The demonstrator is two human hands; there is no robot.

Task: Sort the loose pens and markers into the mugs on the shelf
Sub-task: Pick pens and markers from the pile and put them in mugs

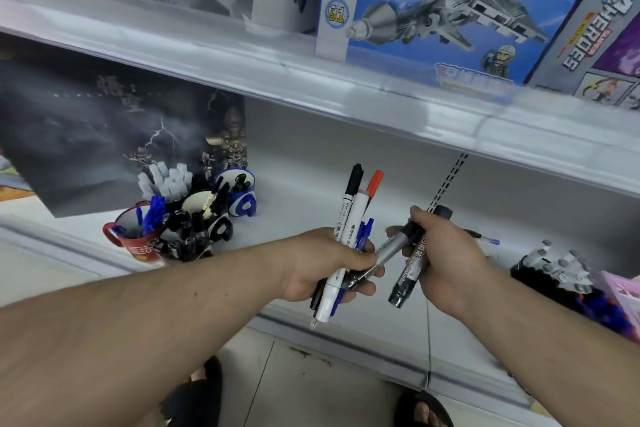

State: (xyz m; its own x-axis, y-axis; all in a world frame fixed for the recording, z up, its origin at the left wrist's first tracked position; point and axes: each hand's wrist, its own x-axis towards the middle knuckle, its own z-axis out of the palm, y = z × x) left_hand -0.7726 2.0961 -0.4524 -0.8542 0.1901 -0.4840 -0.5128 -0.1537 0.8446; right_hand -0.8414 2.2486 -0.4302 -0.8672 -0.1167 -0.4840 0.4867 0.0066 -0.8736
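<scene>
White shop shelving fills the view, with toy boxes (450,3) stacked on the upper board and the mugs standing on the lower shelf (311,184) to the left. Four mugs can be counted there: a red mug (133,241) holding blue pens, a black-and-white mug (214,218) and a blue-and-white mug (242,198) holding black markers, and a fourth at the front, half hidden, also with dark markers. A cluster of white-capped pens stands behind them.

A bundle of pens (349,218) is clasped upright in the left hand (329,263); about five can be made out, among them one black-capped, one white, one orange-capped and at least one blue. Two markers are gripped in the right hand (446,253): a grey marker (391,246) whose tip reaches the left thumb, and a thick black marker (408,270) pointing downward. One loose pen (485,237) lies on the shelf beyond the right hand.

Gathering appears to be the step in hand, with nothing yet dropped in. Next, the bundle would need to be carried left and divided by colour among the mugs.
</scene>
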